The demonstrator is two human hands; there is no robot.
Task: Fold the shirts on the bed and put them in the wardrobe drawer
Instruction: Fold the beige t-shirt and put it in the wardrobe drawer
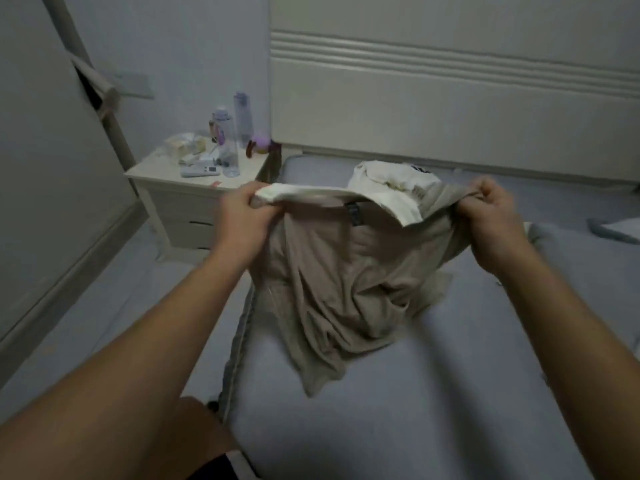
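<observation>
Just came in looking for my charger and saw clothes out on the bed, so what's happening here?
A person is holding up a beige shirt over the bed. The left hand grips one top corner and the right hand grips the other, stretching the top edge while the lower part drapes crumpled on the mattress. It is not yet folded. A white shirt lies bunched behind it. A nightstand beside the bed carries bottles and a remote.
</observation>
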